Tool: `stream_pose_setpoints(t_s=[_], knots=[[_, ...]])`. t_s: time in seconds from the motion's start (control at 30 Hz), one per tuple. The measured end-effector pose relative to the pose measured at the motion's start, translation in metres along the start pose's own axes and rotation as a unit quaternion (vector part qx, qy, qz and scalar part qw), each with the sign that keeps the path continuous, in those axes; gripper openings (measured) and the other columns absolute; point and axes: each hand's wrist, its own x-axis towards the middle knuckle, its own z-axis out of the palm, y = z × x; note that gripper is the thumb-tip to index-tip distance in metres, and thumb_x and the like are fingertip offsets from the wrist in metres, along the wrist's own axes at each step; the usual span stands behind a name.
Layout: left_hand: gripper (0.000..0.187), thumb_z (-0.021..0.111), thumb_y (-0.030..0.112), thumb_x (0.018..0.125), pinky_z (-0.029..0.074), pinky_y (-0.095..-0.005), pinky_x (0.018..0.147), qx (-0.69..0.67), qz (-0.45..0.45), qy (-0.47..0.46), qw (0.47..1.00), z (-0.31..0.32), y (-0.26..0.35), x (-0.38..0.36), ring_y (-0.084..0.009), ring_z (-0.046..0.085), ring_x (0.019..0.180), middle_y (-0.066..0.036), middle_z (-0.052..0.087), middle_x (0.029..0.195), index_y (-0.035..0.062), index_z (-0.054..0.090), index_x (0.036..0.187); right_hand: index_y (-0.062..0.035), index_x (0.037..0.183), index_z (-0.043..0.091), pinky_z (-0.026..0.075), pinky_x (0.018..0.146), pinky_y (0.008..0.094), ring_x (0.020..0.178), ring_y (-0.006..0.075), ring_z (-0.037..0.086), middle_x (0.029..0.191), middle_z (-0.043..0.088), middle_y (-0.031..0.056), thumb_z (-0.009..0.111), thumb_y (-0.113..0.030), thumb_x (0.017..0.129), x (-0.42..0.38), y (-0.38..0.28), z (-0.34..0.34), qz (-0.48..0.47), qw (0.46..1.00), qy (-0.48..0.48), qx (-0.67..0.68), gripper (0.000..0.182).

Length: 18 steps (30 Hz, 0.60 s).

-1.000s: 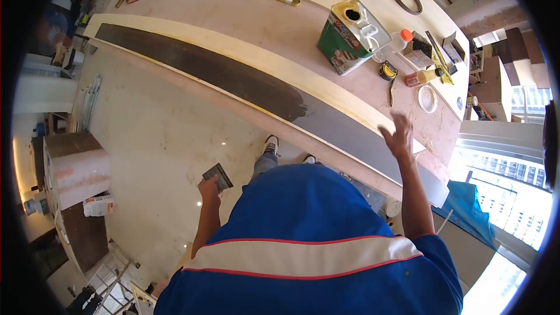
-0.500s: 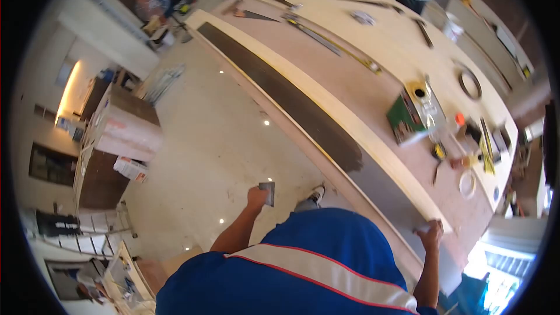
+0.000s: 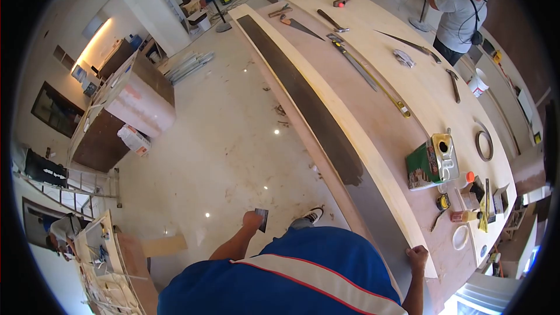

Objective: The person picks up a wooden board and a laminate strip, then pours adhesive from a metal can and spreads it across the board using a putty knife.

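My left hand (image 3: 252, 220) is closed around a small flat dark spreader (image 3: 263, 220), held out over the floor left of the workpiece. A long grey strip (image 3: 379, 203) lies on a pale board, its far part covered with a dark brown coating (image 3: 309, 100) that ends in a ragged edge. At the near end of the pale board (image 3: 402, 214), my right hand (image 3: 417, 255) rests with curled fingers by the board's edge. What lies inside those fingers is hidden. A green and silver metal can (image 3: 433, 162) stands on the worktable beyond the board.
On the worktable (image 3: 373, 114) lie a handsaw (image 3: 302, 27), a hammer (image 3: 454, 86), a tape roll (image 3: 483, 144), a yellow tape measure (image 3: 443, 201) and a round lid (image 3: 461, 237). A person (image 3: 461, 20) stands behind it. A cabinet (image 3: 140, 90) stands left.
The view has tilted upward, bringing the person behind the table further into sight. My left hand still holds the spreader; the fingers of my right hand are more curled.
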Motion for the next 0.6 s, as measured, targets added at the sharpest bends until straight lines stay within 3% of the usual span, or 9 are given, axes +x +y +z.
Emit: stream_pose_setpoints(t_s=[0.23,0.43,0.6], knots=[[0.032,0.064,0.025,0.072,0.054,-0.0476,0.079,0.054,0.023,-0.001,0.998,-0.006,-0.014,0.025,-0.0424,0.068,0.086,-0.027,0.069,0.089,-0.0032,0.072,0.084,-0.0003,0.07,0.066,0.049,0.057,0.0367,0.057,0.0197,0.059,0.06,0.063,0.0102,0.081,-0.018,0.066,0.042,-0.121,0.049,-0.014,0.998,0.009,-0.055,0.023],[0.032,0.066,0.023,0.071,0.054,-0.0463,0.075,-0.083,-0.014,-0.018,0.996,-0.008,-0.007,0.043,-0.0416,0.068,0.084,-0.027,0.069,0.087,-0.0054,0.071,0.085,-0.004,0.073,0.069,0.053,0.066,0.0414,0.068,0.0279,0.067,0.071,0.069,0.0139,0.083,-0.024,0.066,0.069,-0.167,0.088,0.002,0.994,0.011,-0.109,0.025],[0.031,0.067,0.022,0.072,0.054,-0.0457,0.073,-0.057,-0.001,-0.025,0.998,-0.009,-0.005,0.053,-0.0404,0.068,0.082,-0.026,0.069,0.085,-0.0057,0.07,0.086,-0.0074,0.077,0.072,0.055,0.073,0.0428,0.078,0.0306,0.07,0.08,0.073,0.0139,0.085,-0.031,0.067,0.079,-0.192,0.113,0.029,0.987,0.007,-0.156,0.028]])
